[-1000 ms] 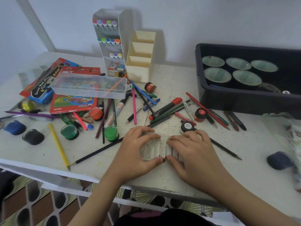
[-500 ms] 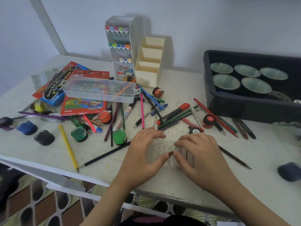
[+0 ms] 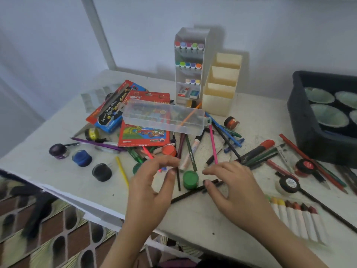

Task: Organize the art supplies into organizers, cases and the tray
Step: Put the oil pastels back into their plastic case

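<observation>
- Both hands hover low over the heap. The left hand [image 3: 152, 190] is loosely spread, thumb and forefinger apart, holding nothing. The right hand [image 3: 233, 188] is spread too, its thumb tip at the long black pencil [image 3: 191, 193]; touching or just above, I cannot tell.
- Watch the green paint pot [image 3: 190, 179], sitting right between the hands. One careless sweep could send it rolling toward the near edge of the desk [image 3: 63, 124].
- That black pencil lies close to the same edge, so a nudge instead of a proper pinch may roll it off.
- The row of crayons [image 3: 297, 215] lies just beside the right forearm, and a dragged arm could scatter it.
- The clear plastic case [image 3: 164, 118] perches on the red boxes [image 3: 144, 136]. Tugging pencils out from beneath could tip it.
- The supplies lie loose mid-desk, pencils and pens crossed over one another, so lifting one may drag its neighbours.
- At the back stand the white marker organizer [image 3: 190, 68] and the cream organizer [image 3: 222, 88], whose pockets look empty; the heap lies between them and the hands.
- The dark tray [image 3: 309, 136] is far right, well apart from the hands.
- Blue [image 3: 82, 158] and black [image 3: 102, 172] pots sit at the left.
</observation>
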